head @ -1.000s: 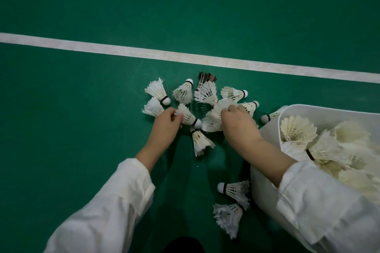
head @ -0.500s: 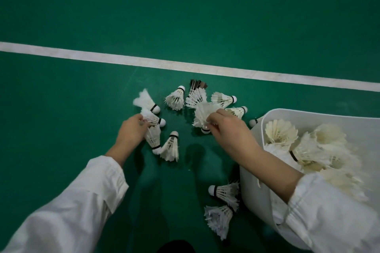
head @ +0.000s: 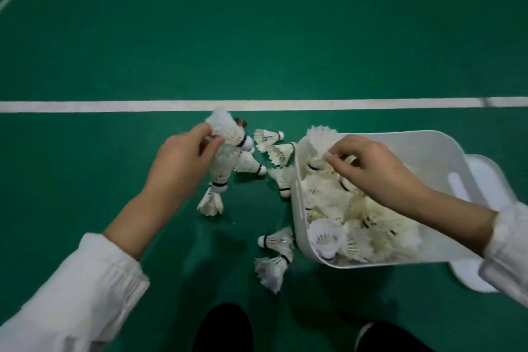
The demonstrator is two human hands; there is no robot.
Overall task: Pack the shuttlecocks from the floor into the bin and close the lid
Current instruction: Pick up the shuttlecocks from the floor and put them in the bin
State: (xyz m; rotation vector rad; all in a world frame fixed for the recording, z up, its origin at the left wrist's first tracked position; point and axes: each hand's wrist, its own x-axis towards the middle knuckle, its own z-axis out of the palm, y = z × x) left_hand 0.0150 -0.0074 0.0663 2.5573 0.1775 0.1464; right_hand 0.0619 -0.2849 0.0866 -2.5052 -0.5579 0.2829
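The white bin [head: 297,208] stands on the green floor at right, holding several white shuttlecocks. Over its far left corner my right hand [head: 371,168] pinches a shuttlecock [head: 320,143] by its feathers. My left hand [head: 180,163] is lifted left of the bin and grips a bunch of shuttlecocks [head: 227,148]. Several loose shuttlecocks lie on the floor: one [head: 268,136] near the white line, one [head: 211,203] below my left hand, two [head: 275,254] by the bin's near left corner.
The bin's white lid [head: 485,177] lies flat on the floor under and behind the bin at right. A white court line [head: 85,106] crosses the floor just beyond the shuttlecocks. My dark shoes [head: 223,328] show at the bottom edge.
My right hand has carried a shuttlecock from the floor pile to above the bin. My left hand has gathered several shuttlecocks and lifted them off the floor. The camera has tilted up.
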